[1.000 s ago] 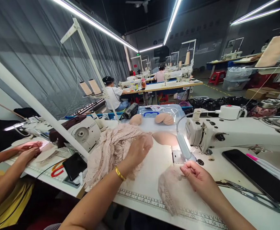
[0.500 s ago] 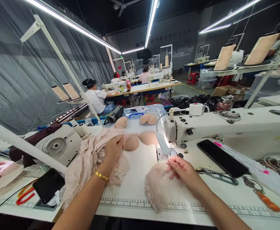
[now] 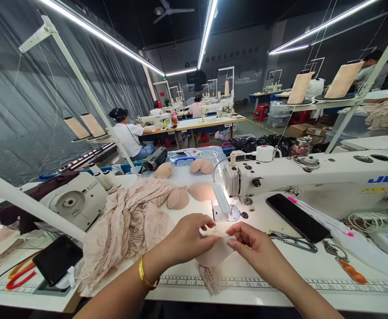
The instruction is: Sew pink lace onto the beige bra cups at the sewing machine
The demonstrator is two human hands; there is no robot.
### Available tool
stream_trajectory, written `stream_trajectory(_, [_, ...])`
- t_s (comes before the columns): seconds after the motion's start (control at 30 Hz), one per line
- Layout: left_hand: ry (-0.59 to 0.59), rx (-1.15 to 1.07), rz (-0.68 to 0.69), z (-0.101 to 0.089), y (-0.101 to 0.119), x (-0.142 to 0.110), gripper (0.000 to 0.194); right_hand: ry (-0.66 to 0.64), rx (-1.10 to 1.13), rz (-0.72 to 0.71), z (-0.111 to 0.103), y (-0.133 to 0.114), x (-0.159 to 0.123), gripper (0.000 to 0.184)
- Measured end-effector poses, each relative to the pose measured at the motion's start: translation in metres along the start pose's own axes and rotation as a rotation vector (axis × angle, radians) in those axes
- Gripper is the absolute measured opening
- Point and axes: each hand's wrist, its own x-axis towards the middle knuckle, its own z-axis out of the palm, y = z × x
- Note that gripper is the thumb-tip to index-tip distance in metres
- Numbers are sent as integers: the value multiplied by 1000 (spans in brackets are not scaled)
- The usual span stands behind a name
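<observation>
My left hand (image 3: pixel 189 239), with a gold bracelet at the wrist, pinches the left edge of a pale beige bra cup (image 3: pixel 214 256) just in front of the sewing machine's needle area. On the cup's right edge, the thumb and fingers of my right hand (image 3: pixel 251 241) are closed. A piece of beige lace (image 3: pixel 210 278) hangs below the cup, over the printed ruler. Whether the lace is joined to the cup, I cannot tell. Left of my hands lies a heap of beige lace fabric (image 3: pixel 124 226). Fanned stacks of bra cups (image 3: pixel 178 198) lie behind it.
The white sewing machine (image 3: pixel 313 177) with its lit lamp (image 3: pixel 221 199) stands ahead and right. A black phone (image 3: pixel 296 218), thread snips (image 3: pixel 293 241) and a keyring with an orange tassel (image 3: pixel 353 271) lie on the right. Another person (image 3: pixel 129 135) sits farther back.
My left hand has come away from the lace heap and cup stacks to meet my right hand. A bra cup now shows between both hands, above the lace. The view has shifted slightly.
</observation>
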Motion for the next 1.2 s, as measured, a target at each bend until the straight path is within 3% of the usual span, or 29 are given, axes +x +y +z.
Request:
stream_trajectory(0.07, [-134,-30,178,-5,3,5,51,-78,-143,-95,4,-11,-8,18])
stream_trajectory(0.13, [-357,-161,262,-10,7,11,71,-175,-244,-207,5,-23,-17,15])
stream_trajectory(0.2, [-569,-291,228,-12,9,17,71,-226,-309,-294,3,-33,-22,18])
stream_trajectory(0.27, [-657,-370,188,-13,8,21,56,-221,-371,-340,-4,-41,-23,17])
stream_trajectory(0.4, [-628,-408,149,-16,-1,20,29,-179,-472,-412,-15,-53,-15,19])
stream_trajectory(0.53, [-513,-434,98,-25,-4,15,27,-127,-542,-486,-16,-64,-5,20])
stream_trajectory(0.73, [-239,-154,420,-40,5,10,34,-54,-632,-612,-12,-69,3,16])
stream_trajectory(0.87, [-99,133,547,-43,-1,12,34,138,-836,-895,-8,-67,5,29])
stream_trajectory(0.93, [-10,306,611,-41,-8,13,33,223,-889,-1035,-4,-59,6,43])
stream_trajectory(1.0, [41,488,649,-35,-19,11,32,215,-883,-1081,-1,-41,10,50])
stream_trajectory(1.1, [-26,689,615,-16,-39,3,30,39,-825,-959,0,-3,22,43])
stream_trajectory(1.2, [-116,735,641,7,-55,0,29,-95,-817,-840,-7,28,37,32])
